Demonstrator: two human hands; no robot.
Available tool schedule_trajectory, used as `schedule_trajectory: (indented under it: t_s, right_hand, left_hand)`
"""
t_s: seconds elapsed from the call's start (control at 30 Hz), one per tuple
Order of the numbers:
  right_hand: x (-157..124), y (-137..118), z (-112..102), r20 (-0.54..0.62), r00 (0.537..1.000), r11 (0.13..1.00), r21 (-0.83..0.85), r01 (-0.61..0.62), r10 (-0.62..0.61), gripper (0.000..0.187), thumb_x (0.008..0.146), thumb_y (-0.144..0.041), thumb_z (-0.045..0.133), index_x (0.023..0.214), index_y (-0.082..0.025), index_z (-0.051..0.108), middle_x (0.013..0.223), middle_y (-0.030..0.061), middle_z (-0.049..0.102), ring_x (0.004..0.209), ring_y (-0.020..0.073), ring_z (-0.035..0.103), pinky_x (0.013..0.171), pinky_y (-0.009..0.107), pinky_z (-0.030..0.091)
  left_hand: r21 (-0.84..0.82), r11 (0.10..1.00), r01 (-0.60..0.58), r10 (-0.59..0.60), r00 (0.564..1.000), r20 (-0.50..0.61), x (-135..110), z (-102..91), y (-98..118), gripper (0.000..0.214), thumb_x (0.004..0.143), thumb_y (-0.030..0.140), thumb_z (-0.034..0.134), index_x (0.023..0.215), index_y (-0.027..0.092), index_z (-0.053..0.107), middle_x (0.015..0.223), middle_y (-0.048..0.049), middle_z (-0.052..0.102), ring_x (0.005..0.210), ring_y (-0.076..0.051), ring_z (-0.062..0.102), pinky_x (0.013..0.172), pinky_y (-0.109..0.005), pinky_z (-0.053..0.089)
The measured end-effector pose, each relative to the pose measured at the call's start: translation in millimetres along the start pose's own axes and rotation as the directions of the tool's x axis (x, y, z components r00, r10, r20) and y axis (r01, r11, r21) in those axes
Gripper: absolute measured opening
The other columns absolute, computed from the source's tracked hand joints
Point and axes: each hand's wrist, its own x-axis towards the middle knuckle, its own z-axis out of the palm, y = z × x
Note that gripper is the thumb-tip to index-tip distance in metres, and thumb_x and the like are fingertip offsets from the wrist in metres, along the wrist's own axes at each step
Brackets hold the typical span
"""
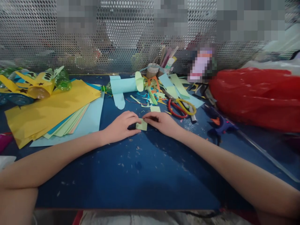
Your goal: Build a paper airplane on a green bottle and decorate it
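Between my two hands, near the middle of the blue table (131, 175), is a small light-green paper square (142, 125). My left hand (123, 125) closes on its left edge with thumb and fingers. The fingertips of my right hand (162, 123) are pinched together at its upper right corner. Just beyond the fingers lies another pale green paper piece (155, 108). Farther back rests a plastic bottle wrapped in light-blue paper (124, 85), with paper wing shapes on it.
Red-and-yellow-handled scissors (180, 107) lie right of centre beside paper scraps (152, 93). A purple glue gun (221, 123) with a long glue stick and a red plastic bag (253, 97) are at right. Yellow paper sheets (53, 109) cover the left. A perforated metal panel (122, 37) stands behind.
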Motion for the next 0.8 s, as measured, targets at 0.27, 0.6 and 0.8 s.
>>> schedule_trajectory:
  t_s: [0.27,0.6,0.8]
  right_hand:
    - [1.7,5.2,1.9,-0.008,1.0,1.0,0.004,0.0,0.0,0.019,0.089,-0.031,0.053,0.09,-0.02,0.069,0.084,0.0026,0.071,0.073,0.016,0.061,0.067,0.03,0.048]
    - [-7.8,-7.0,5.2,-0.034,0.982,0.977,-0.114,0.179,-0.184,0.01,0.083,-0.028,0.065,0.078,-0.02,0.065,0.077,0.0027,0.06,0.072,0.0148,0.056,0.066,0.027,0.046]
    - [-8.0,-7.7,8.2,-0.029,0.989,0.978,-0.153,0.142,-0.148,0.008,0.082,-0.024,0.064,0.075,-0.019,0.065,0.076,0.0026,0.062,0.073,0.0151,0.057,0.067,0.027,0.045]
  left_hand:
    - [0.026,0.998,-0.065,0.065,0.998,0.001,0.6,0.0,-0.9,0.017,0.095,0.027,0.051,0.094,0.017,0.065,0.095,-0.0073,0.066,0.092,-0.019,0.06,0.083,-0.033,0.047]
    - [0.047,0.999,0.006,-0.006,1.0,0.007,0.0,-0.3,-2.5,0.017,0.094,0.025,0.054,0.088,0.017,0.067,0.087,-0.0036,0.071,0.086,-0.018,0.061,0.081,-0.033,0.045]
    - [0.005,0.996,0.092,-0.092,0.996,0.005,1.9,-1.5,-2.0,0.009,0.09,0.024,0.06,0.095,0.018,0.065,0.082,-0.0008,0.071,0.081,-0.017,0.06,0.078,-0.032,0.045]
